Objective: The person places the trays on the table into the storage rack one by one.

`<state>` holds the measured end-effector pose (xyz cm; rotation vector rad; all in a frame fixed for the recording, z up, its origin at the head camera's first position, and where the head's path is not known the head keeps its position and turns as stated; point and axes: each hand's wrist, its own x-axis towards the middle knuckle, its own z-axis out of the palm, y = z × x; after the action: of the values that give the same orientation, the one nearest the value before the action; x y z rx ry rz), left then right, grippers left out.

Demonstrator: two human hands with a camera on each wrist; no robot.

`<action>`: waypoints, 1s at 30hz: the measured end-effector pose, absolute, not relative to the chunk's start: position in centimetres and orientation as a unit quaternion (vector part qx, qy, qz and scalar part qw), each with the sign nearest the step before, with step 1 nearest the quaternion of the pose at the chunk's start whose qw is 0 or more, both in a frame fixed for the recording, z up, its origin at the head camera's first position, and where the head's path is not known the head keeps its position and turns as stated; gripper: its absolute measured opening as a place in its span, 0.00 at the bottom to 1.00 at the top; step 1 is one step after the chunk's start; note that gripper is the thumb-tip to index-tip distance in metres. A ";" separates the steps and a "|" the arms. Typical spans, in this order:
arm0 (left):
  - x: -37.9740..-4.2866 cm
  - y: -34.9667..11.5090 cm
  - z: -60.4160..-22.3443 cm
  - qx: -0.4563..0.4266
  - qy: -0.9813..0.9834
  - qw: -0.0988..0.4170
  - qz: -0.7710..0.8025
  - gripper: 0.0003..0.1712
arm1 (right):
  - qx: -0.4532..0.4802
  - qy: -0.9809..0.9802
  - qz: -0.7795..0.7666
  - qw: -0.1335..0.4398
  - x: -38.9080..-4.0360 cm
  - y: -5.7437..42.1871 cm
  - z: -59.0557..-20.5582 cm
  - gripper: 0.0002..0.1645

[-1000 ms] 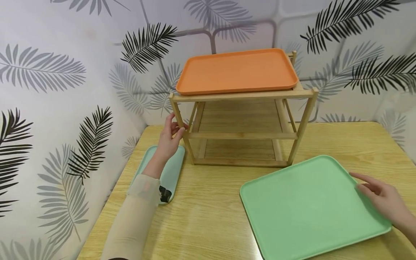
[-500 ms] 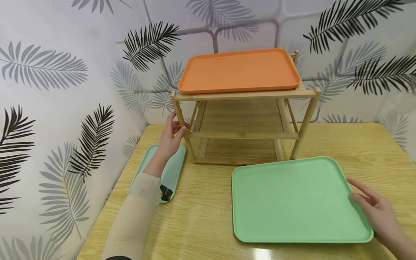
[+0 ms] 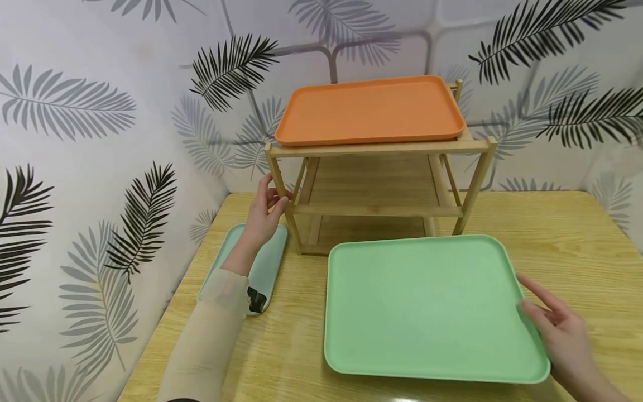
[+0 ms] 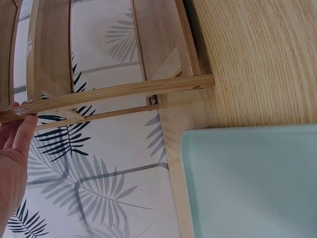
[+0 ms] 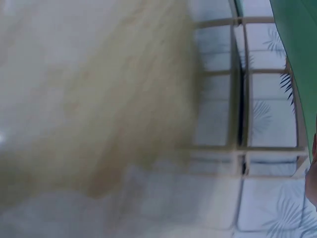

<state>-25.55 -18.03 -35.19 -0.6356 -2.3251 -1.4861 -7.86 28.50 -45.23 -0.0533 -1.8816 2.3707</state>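
My left hand (image 3: 261, 218) holds the left front leg of a three-tier wooden rack (image 3: 377, 210), its thumb in front and fingers behind; the left wrist view shows the fingertips on the same wooden bar (image 4: 124, 90). At the right, my right hand (image 3: 560, 335) grips the right edge of a large green tray (image 3: 432, 307), thumb on the upper face. The tray is raised off the table and tilted, its far edge in front of the rack's lowest tier. Only a green strip of it and part of the hand show in the right wrist view.
An orange tray (image 3: 372, 109) lies on the rack's top tier. Left of the rack, a small pale blue tray (image 3: 273, 248) lies on the wooden table (image 3: 296, 335), partly under my left forearm. Patterned walls stand behind and to the left.
My right hand has carried the green tray left and turned it so its long side faces the rack. The left hand stays on the rack's leg.
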 end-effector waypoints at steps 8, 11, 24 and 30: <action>-25.5 -18.2 -35.3 -0.222 -0.805 0.147 -0.530 0.28 | -0.004 -0.621 0.783 0.040 -9.1 26.8 -43.4 0.25; -25.4 -18.2 -35.3 -0.216 -0.806 0.141 -0.533 0.28 | 0.009 -0.618 0.785 0.044 -9.8 26.2 -42.6 0.24; -25.6 -18.1 -35.2 -0.227 -0.802 0.151 -0.531 0.29 | 0.009 -0.571 0.818 0.077 -12.8 22.9 -40.0 0.22; -25.5 -18.0 -35.2 -0.217 -0.805 0.152 -0.531 0.29 | -0.004 -0.551 0.829 0.098 -14.2 21.6 -39.6 0.21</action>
<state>-25.49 -17.99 -35.18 -0.6239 -2.3107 -1.5231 -14.22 21.56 -39.63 -0.0125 -1.6316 2.4522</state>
